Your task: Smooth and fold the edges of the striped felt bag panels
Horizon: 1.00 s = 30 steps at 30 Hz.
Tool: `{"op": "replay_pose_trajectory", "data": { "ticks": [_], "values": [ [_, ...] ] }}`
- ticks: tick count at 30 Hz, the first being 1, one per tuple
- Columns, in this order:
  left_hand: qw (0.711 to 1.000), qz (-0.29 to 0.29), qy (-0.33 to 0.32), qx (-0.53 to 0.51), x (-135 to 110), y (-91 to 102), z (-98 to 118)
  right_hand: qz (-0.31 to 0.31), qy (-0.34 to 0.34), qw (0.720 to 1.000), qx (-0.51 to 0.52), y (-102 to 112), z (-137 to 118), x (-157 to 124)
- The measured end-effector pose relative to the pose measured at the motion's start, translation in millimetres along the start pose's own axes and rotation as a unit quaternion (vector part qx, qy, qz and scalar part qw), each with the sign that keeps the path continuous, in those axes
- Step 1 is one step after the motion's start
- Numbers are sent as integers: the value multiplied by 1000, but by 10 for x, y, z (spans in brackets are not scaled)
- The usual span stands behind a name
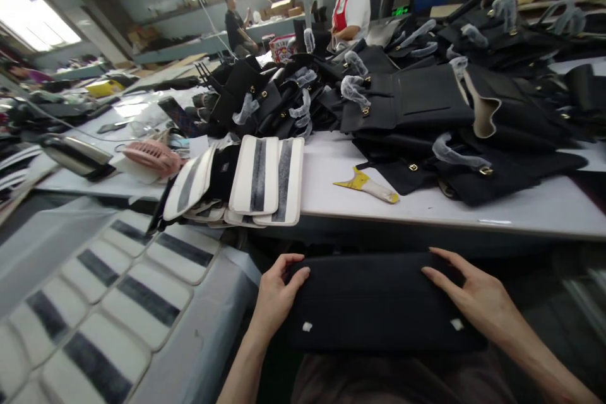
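Note:
A black bag body (379,303) with two small white tabs near its lower corners lies level in front of me, below the table edge. My left hand (279,290) grips its upper left corner, thumb on the near face. At the upper right corner my right hand (473,293) holds it the same way, fingers over the top edge. Beyond, on the white table, lies a yellow-handled tool (367,184), partly wrapped in pale material. White rounded panels (255,173) with dark stripes are stacked to the left of it.
Black bag pieces (426,98) with plastic-wrapped handles are heaped across the table. More striped panels (151,297) cover a lower surface at left. A pink fan (154,158) and a metal kettle (76,154) stand at left. A person in a red apron (350,9) works behind the heap.

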<state>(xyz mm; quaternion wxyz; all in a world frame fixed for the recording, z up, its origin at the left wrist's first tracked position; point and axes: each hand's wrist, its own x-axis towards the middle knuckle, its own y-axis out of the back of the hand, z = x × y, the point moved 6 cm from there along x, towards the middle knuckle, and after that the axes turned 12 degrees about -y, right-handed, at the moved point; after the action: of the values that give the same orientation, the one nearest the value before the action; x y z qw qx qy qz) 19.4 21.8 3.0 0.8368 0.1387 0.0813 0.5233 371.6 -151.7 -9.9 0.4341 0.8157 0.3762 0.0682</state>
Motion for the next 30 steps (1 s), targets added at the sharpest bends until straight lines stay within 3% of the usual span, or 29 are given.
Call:
{"op": "replay_pose_trajectory", "data": {
  "ticks": [8, 13, 16, 18, 20, 22, 25, 27, 30],
  "values": [
    [992, 46, 35, -111, -16, 60, -197, 33, -29, 999, 27, -13, 59, -52],
    [995, 80, 19, -54, -1, 23, -205, 16, -38, 999, 2, -76, 54, -61],
    [994, 98, 10, -44, 1, 3, -159, 34, 24, 999, -20, -60, -29, -51],
    [994, 107, -4, -33, -55, 16, -78, 82, 105, 990, -53, 5, -166, -130],
    [992, 107, -44, 42, -178, 42, 86, 136, 184, 969, -96, 66, -344, -319],
    [972, 85, -119, 185, -355, 25, 321, 155, 242, 948, -134, 61, -522, -576],
    [899, -7, -224, 375, -612, -169, 568, 109, 320, 924, -180, -120, -725, -933],
    [864, -73, -245, 433, -693, -313, 568, 73, 357, 907, -213, -289, -776, -1045],
    [856, -91, -216, 460, -649, -393, 450, 54, 367, 895, -248, -448, -750, -961]
  ]
}}
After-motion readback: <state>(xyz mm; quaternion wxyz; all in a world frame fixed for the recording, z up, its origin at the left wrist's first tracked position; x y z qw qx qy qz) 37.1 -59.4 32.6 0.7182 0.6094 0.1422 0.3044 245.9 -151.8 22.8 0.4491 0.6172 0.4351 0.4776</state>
